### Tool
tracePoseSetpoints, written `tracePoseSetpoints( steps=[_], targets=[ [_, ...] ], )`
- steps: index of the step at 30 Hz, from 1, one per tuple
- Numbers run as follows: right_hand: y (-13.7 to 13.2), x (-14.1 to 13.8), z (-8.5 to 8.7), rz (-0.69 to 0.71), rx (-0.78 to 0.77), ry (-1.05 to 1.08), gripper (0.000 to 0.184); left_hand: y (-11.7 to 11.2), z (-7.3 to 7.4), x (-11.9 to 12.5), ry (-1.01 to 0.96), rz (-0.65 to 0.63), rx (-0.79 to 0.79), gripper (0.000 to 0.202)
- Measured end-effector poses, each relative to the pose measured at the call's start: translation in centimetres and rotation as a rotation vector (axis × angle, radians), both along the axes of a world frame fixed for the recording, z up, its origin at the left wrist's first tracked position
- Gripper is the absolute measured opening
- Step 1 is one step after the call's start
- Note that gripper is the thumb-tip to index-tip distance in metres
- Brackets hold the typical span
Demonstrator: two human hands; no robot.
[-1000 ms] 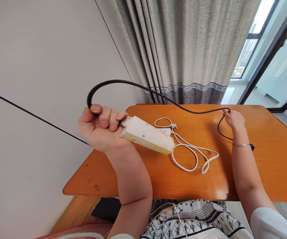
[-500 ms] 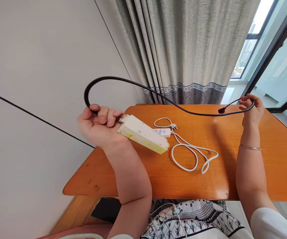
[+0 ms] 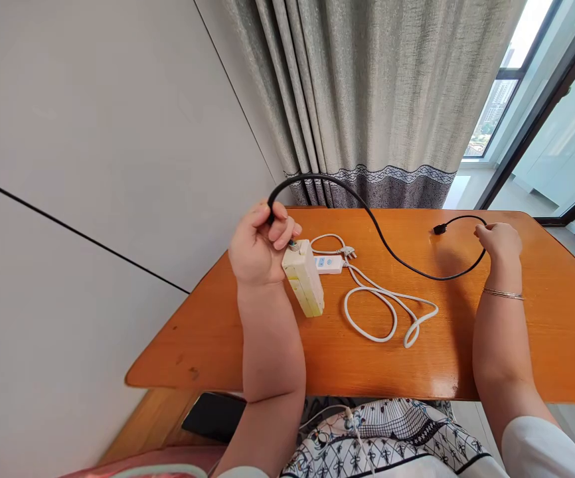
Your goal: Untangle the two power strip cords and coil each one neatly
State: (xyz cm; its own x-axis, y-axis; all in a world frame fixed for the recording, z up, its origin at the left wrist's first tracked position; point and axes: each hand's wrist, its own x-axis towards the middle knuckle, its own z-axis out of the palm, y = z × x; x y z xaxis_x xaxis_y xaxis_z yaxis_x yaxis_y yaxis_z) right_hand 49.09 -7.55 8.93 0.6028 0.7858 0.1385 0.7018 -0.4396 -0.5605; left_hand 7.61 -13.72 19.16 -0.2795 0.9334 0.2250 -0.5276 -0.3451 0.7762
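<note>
My left hand (image 3: 262, 245) is closed round a black cable (image 3: 382, 229), close to where it enters a white, yellowed box-shaped power adapter (image 3: 303, 279). The adapter hangs tilted below my fingers, over the table. From there the cable arches up and sags across to my right hand (image 3: 501, 240), which pinches it near its far end. A small black connector (image 3: 439, 229) sticks out to the left of my right hand, just above the table or touching it; I cannot tell which. Behind the adapter lies a white power strip (image 3: 329, 265), partly covered by it.
The power strip's white cord (image 3: 392, 299) lies in loops on the orange wooden table (image 3: 397, 372), its plug (image 3: 350, 252) near the back. A grey curtain (image 3: 392, 99) hangs behind the table. A pale wall (image 3: 93, 166) stands at left. A dark phone-like slab (image 3: 214, 417) lies below the table edge.
My left hand has moved right, and the adapter has swung to hang more steeply. My right hand has turned over and lowered; the cable's middle and its connector end have dropped.
</note>
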Motion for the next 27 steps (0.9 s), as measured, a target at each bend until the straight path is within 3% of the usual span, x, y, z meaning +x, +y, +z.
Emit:
tracePoseSetpoints(
  steps=[3,6,8,11,14,16,19,23,27],
  targets=[
    [0.2,-0.2,-0.1,-0.05,-0.202,-0.097,0.031,0.0,-0.4,0.5,0.081,-0.087,0.02,0.055],
    [0.0,-1.9,0.5,0.107,-0.049,-0.143,0.04,0.1,-0.9,1.0,0.146,-0.153,0.043,0.046],
    [-0.5,-4.3,1.2,0.308,0.136,-0.091,0.047,0.2,-1.2,1.4,0.164,-0.184,0.057,0.04],
    [-1.8,-9.6,2.3,0.757,0.297,0.264,0.051,0.4,-1.8,1.9,0.173,-0.219,0.077,0.033],
    [-3.2,-14.7,2.7,1.149,0.289,0.535,0.054,0.5,-2.2,2.2,0.178,-0.251,0.085,0.03],
    [-3.7,-16.7,2.5,1.269,0.164,0.57,0.051,0.6,-2.3,2.3,0.18,-0.275,0.085,0.029],
    [-3.7,-17.6,1.8,1.213,0.116,0.608,0.042,0.8,-2.4,2.5,0.198,-0.32,0.066,0.028],
    [-3.2,-17.1,1.2,0.978,0.345,0.576,0.036,0.6,-2.8,3.2,0.243,-0.427,0.057,0.027],
    [-3.3,-17.3,1.1,0.976,0.328,0.427,0.033,0.0,-2.6,4.3,0.175,-0.418,0.042,0.033]
  ],
)
